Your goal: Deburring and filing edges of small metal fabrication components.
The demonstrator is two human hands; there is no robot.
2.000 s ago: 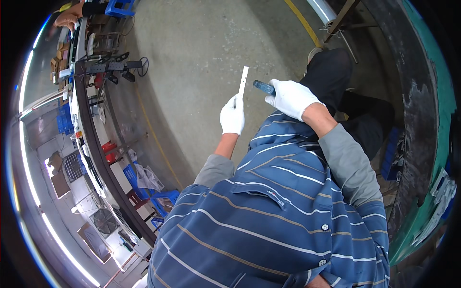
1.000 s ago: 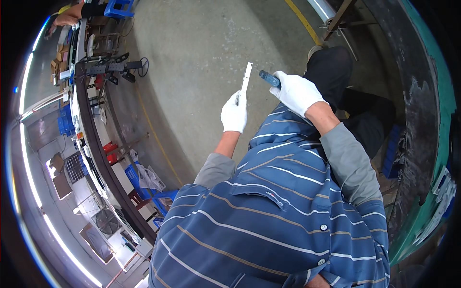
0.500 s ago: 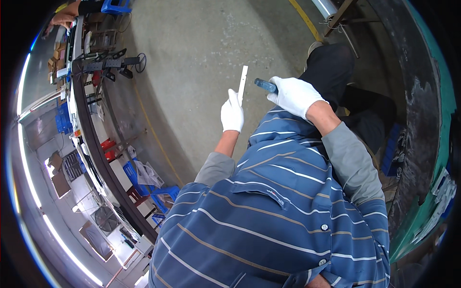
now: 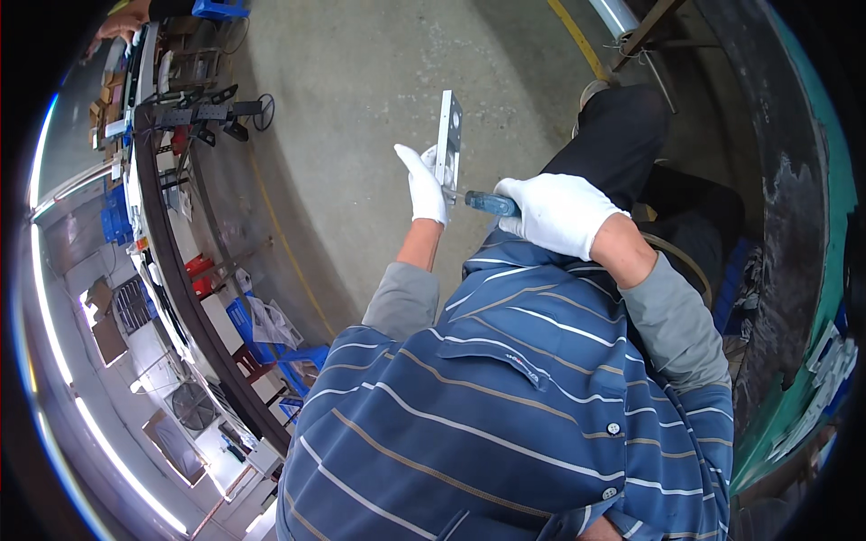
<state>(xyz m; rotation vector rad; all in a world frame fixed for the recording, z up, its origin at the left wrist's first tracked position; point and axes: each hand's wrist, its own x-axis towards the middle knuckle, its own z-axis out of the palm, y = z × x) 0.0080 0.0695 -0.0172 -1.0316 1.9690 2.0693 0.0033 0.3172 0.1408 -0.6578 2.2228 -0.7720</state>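
Note:
My left hand, in a white glove, supports a narrow silver metal bar with holes in one face. The bar stands nearly upright across the palm, its far end beyond the fingers; the thumb points out to the left. My gloved right hand is closed round the blue see-through handle of a hand tool, which looks like a screwdriver or deburring tool. Its thin metal shaft points left and meets the near end of the bar. The exact tip is too small to make out.
My bent leg is to the right, beside a dark-topped bench with green edging. On the left runs a long workbench with blue stools and boxes. A co-worker's arm shows at the far left.
The bar has turned so its holed face shows, and my left thumb has swung outward. My right hand has moved the tool down and left until its shaft meets the bar.

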